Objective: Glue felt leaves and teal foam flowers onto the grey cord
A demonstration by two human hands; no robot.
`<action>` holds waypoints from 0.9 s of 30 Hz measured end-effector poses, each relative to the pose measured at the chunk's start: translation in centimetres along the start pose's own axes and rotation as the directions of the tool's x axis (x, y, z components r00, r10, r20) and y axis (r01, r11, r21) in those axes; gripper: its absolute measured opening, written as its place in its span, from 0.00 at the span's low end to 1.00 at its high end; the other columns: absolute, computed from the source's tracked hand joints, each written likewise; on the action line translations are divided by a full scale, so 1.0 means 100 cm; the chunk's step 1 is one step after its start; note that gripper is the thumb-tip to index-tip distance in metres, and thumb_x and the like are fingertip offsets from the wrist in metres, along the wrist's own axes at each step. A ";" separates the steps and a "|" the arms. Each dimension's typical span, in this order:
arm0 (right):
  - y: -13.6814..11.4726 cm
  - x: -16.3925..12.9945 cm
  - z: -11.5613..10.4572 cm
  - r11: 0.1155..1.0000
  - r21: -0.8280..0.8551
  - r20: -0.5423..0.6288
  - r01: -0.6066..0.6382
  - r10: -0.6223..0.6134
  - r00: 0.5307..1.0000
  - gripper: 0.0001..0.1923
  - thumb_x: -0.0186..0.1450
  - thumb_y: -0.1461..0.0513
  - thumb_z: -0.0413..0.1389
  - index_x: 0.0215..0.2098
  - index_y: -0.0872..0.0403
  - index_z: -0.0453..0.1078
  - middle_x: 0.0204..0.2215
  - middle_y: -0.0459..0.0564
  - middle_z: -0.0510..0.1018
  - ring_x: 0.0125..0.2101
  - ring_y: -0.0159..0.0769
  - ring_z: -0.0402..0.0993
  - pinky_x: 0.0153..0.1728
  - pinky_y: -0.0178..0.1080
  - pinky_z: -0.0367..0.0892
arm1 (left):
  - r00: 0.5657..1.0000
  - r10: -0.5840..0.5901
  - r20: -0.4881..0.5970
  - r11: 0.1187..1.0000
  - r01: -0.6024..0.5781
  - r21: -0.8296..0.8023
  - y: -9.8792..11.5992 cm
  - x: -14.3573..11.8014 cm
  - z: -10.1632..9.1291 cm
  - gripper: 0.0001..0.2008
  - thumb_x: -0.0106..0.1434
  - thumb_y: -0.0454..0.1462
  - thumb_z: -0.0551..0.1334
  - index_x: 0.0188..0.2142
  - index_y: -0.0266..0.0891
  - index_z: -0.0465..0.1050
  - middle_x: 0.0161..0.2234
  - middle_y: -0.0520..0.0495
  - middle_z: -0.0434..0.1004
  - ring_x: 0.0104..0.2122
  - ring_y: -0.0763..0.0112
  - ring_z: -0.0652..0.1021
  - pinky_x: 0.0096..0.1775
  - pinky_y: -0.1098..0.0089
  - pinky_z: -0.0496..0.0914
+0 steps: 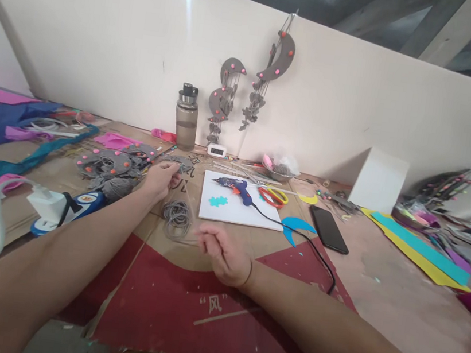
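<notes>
A length of grey string is held between both hands, and it appears to be drawn taut so that it can be kept off the table. The left hand (pixel 161 180) is closed, fingers pinched on the string's far end, just beside the pile of grey felt pieces (pixel 110 169). The right hand (pixel 223 254) is curled loosely nearer the body; whether its fingers actually clamp the string cannot be told (the strand there is too thin to resolve).

The rest of the string lies as a loose grey coil (pixel 177 218) on the cardboard sheet (pixel 201 305), between the two hands and just left of the white board (pixel 235 208). It looks thin, limp and dull grey, wound in irregular loops, not knotted as far as can be seen.

On the white board a blue glue gun (pixel 236 188) is laid on its side, its black cord trailing off to the right. A black phone (pixel 329 229) lies right of the board. A water bottle (pixel 186 117) stands behind it, against the wall, and grey moon-shaped hangings (pixel 277 60) are pinned above.
</notes>
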State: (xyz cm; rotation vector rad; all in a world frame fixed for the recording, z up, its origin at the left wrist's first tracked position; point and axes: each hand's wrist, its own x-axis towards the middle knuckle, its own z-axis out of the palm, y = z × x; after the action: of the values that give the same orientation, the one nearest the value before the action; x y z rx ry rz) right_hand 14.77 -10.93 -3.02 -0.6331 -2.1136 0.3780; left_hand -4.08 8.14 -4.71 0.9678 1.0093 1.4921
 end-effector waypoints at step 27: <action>-0.013 0.015 -0.004 0.980 -0.180 -0.030 -0.088 0.084 0.996 0.09 0.60 0.62 0.56 0.39 0.53 0.65 0.39 0.50 0.71 0.42 0.37 0.63 0.46 0.43 0.59 | 0.957 0.029 0.288 0.999 -0.014 -0.052 0.035 -0.043 0.030 0.13 0.49 0.41 0.68 0.27 0.36 0.68 0.19 0.55 0.67 0.18 0.81 0.66 0.20 0.77 0.56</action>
State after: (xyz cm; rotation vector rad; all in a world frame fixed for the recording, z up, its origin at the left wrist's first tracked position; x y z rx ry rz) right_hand 13.98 -11.10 -1.18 -0.8325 -2.1190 0.2256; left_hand -1.82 3.82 -0.69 1.1268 0.7496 1.3389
